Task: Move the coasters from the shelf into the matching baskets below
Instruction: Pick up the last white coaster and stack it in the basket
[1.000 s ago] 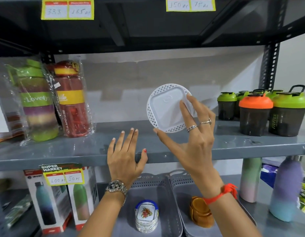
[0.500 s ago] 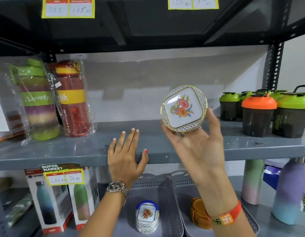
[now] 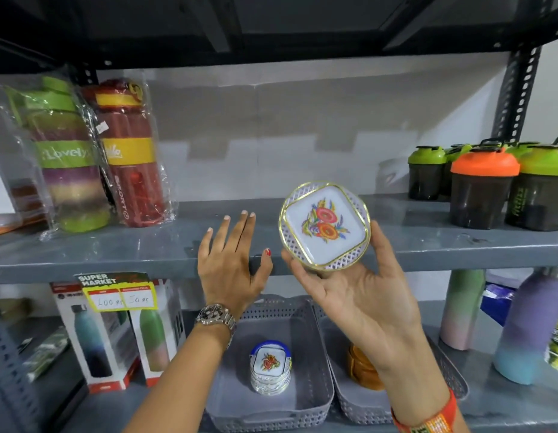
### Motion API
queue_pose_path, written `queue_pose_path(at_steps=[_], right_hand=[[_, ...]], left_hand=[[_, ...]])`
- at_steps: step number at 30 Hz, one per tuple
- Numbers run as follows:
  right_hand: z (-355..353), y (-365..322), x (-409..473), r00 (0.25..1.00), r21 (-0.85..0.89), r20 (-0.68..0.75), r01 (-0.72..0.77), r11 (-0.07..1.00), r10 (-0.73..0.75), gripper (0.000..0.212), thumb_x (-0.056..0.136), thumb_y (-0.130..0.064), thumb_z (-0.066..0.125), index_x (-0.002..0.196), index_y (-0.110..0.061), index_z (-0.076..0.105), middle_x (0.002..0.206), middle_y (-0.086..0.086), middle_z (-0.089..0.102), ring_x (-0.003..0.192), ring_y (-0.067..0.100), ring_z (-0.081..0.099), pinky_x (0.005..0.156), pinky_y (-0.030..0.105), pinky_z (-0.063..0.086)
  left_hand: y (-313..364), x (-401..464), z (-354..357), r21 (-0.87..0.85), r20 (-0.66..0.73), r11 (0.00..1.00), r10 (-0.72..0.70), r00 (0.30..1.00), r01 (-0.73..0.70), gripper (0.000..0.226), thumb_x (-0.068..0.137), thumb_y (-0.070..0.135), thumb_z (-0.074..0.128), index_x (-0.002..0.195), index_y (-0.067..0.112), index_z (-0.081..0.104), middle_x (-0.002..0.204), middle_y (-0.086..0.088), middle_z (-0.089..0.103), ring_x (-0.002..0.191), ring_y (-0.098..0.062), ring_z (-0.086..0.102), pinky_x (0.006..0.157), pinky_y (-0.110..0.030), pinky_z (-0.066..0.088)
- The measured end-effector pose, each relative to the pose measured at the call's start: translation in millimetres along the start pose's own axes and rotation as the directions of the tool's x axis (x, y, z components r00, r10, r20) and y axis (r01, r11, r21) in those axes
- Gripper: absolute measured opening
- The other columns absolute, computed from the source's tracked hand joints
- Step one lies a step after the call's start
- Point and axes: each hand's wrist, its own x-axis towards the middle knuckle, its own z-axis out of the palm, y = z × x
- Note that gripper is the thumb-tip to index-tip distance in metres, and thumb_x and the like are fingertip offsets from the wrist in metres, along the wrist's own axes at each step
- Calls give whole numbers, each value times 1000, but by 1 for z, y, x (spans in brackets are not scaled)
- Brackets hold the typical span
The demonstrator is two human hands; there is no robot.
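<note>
Holding floral coaster (image 3: 325, 225) face-up in right hand (image 3: 359, 295), thumb and fingertips clamped on its rim, in front of the shelf (image 3: 427, 245) edge. Left hand (image 3: 229, 264) spread flat, empty. Matching stack (image 3: 270, 367) sits in left basket (image 3: 315, 348) below.

White coaster (image 3: 325, 225) with red-orange flowers, gold trim; grey baskets (image 3: 305, 320)
</note>
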Motion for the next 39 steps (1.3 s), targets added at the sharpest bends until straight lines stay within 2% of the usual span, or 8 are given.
queue_pose_path(at_steps=[6,12,16,20,28,32,35,39], right_hand=[[-59,52,-6,950,29,-187,-251,968,252,57,89,-48,50,125,-4,61,135,23,55,122,41,52,91,49,54],[-122,97,24,771,98,-499,-404,910,396,51,87,-46,55,99,1,71,105,25,70,91,41,69,73,51,59],[-155,115,44,674,244,-584,-386,890,452,48,90,-42,55,106,2,60,112,26,60,125,39,48,97,52,44],[-174,128,60,568,316,-665,-374,872,484,43,92,-39,52,91,3,57,101,25,56,128,41,43,100,52,39],[-203,156,83,435,479,-659,-387,788,613,50,97,-32,30,136,-4,46,145,17,41,134,32,37,111,42,35],[-218,169,95,470,411,-671,-408,815,574,53,96,-33,21,131,-9,52,140,14,48,112,30,52,93,44,45],[-223,176,99,604,236,-642,-431,871,473,16,84,-9,51,98,-15,56,95,14,63,83,26,50,73,39,52],[-215,178,89,717,117,-573,-407,906,397,53,40,7,61,89,-9,55,86,13,57,80,27,54,77,40,48]], left_hand=[[0,-2,2,23,-51,1000,19,999,-18,56,90,42,40,133,9,56,134,-6,57,124,-30,52,105,-45,31],[-1,-2,5,24,-81,999,23,996,-21,55,89,41,41,131,10,58,132,-4,59,122,-29,54,104,-45,32],[-1,-2,7,22,-108,1000,19,994,-17,55,88,41,41,130,11,59,130,-4,61,122,-29,54,103,-45,34],[-2,-2,9,31,-122,999,24,992,-20,54,88,42,42,129,11,60,129,-3,61,120,-28,55,103,-44,34],[-3,-3,13,41,-145,999,29,989,-23,54,88,43,42,128,12,61,129,-1,62,119,-26,57,101,-42,35],[-3,-2,14,45,-156,999,34,987,-27,54,88,43,41,128,13,62,128,-1,62,118,-26,57,100,-42,36],[-4,-2,14,46,-158,999,30,987,-23,54,87,43,42,127,13,62,129,-1,62,118,-26,58,99,-41,36],[-3,-2,15,39,-162,999,27,986,-20,54,87,43,41,127,13,62,128,-1,62,117,-26,58,98,-40,38]])
